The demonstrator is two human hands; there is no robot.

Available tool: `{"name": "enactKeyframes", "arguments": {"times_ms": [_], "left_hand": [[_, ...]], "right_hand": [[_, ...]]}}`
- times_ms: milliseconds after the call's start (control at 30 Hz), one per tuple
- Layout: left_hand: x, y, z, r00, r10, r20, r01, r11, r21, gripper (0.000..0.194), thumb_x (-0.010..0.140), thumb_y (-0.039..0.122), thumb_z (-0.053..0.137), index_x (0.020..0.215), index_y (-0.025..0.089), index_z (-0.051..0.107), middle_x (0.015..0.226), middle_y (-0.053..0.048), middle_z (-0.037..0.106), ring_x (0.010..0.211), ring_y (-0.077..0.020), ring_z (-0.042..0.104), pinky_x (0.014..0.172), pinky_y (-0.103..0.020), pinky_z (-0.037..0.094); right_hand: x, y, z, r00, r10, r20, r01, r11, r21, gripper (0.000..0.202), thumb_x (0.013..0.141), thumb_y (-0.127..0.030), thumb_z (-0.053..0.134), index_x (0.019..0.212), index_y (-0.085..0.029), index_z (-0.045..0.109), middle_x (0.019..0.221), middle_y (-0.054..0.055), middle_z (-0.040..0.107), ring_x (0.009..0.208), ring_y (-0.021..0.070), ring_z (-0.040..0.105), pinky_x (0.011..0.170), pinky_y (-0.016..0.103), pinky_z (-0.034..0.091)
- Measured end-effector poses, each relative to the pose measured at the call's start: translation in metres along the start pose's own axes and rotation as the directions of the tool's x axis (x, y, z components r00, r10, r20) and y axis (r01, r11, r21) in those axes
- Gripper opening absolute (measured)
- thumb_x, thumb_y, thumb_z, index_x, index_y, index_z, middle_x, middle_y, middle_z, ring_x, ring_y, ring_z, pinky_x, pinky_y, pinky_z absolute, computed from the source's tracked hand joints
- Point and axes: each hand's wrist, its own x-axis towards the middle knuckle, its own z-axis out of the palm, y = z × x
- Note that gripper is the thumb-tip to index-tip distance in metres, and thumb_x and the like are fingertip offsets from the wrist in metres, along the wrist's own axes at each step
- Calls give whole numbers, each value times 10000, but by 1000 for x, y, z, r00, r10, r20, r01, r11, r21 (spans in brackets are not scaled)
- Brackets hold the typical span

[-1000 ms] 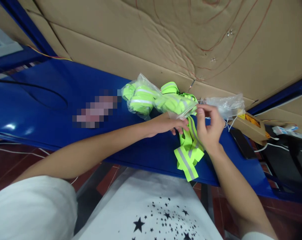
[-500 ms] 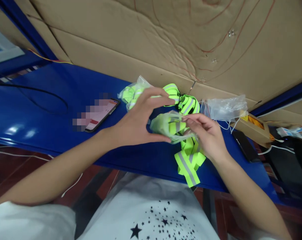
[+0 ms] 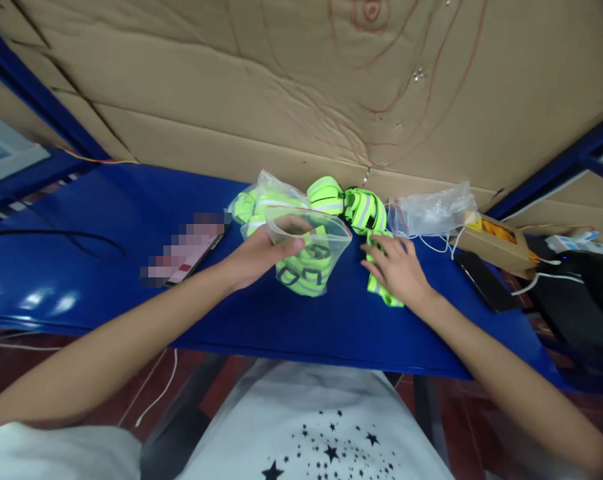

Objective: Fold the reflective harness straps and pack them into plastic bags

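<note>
My left hand [image 3: 266,250] grips the rim of a clear zip bag [image 3: 334,230], thumb at its mouth and fingers partly behind the plastic. Inside the bag lies a folded neon-yellow reflective strap [image 3: 306,283] with black buckles. My right hand [image 3: 398,267] is over another loose reflective strap [image 3: 392,298], its fingers spread and slightly bent. Whether the fingertips touch that strap I cannot tell. Behind my hands sit two rolled reflective straps, a left roll [image 3: 325,195] and a right roll [image 3: 366,208], beside another filled clear bag [image 3: 248,207].
On the blue table [image 3: 281,333] lie a phone with a lit, blurred screen [image 3: 186,253] at left and a dark phone [image 3: 485,281] at right. Empty clear bags [image 3: 436,208], white cords and a small cardboard box [image 3: 504,247] are at the right. Cardboard [image 3: 206,80] lines the back.
My left hand has gone from spread wide beside the bag to gripping its rim. My right hand has released the bag and moved onto the loose strap, whose end no longer reaches the front edge.
</note>
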Motion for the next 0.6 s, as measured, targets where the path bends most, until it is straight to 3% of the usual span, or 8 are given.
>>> {"name": "enactKeyframes", "arguments": {"times_ms": [100,167,233,300,367,467,600], "left_hand": [[7,-1,10,998,58,-7,-57,991,117,409,767,544,824,958,195,728,980,-21,717,866,-182,649,752,-278,492],[11,-3,17,998,45,-47,-40,993,109,407,780,540,820,962,188,726,953,-14,714,888,-180,651,777,-273,495],[13,-7,24,998,-21,-57,24,998,50,441,770,555,828,995,188,729,964,-21,734,919,-196,673,809,-283,512],[12,-11,28,988,-156,11,156,988,-2,515,755,594,828,1060,189,736,1011,-51,768,964,-233,704,843,-313,537],[9,-13,28,952,-284,115,289,957,-25,600,738,637,825,1121,182,744,1086,-90,786,1040,-275,718,896,-344,549],[7,-16,23,907,-378,184,397,914,-83,665,740,701,787,1142,172,760,1148,-121,788,1096,-309,719,948,-373,551],[7,-23,17,936,-342,90,352,924,-148,557,783,640,786,1082,171,790,1128,-102,800,1058,-284,734,938,-341,553]], "right_hand": [[22,16,-4,965,188,-185,-195,981,-21,360,1036,-303,505,1330,-153,649,1478,234,564,1384,408,510,1141,632,305],[24,4,-12,933,214,-288,-174,972,159,347,1046,-316,486,1329,-179,634,1413,197,611,1334,361,550,1125,576,352],[20,-19,-17,922,234,-309,-70,885,460,304,1051,-357,483,1285,-215,616,1205,131,692,1114,271,651,982,452,481],[16,-42,-14,920,316,-231,-53,684,727,230,1033,-410,527,1163,-236,603,927,49,677,796,189,641,733,339,513],[16,-56,-6,907,406,-109,-113,485,867,215,1009,-454,574,994,-240,576,734,-15,579,613,144,540,581,291,441],[21,-58,6,889,453,66,-182,216,959,319,976,-519,611,856,-233,538,648,-41,532,564,123,503,544,273,410],[24,-49,13,878,425,222,-225,-42,973,366,911,-554,695,837,-218,567,638,-43,586,532,109,520,520,258,420]]}}
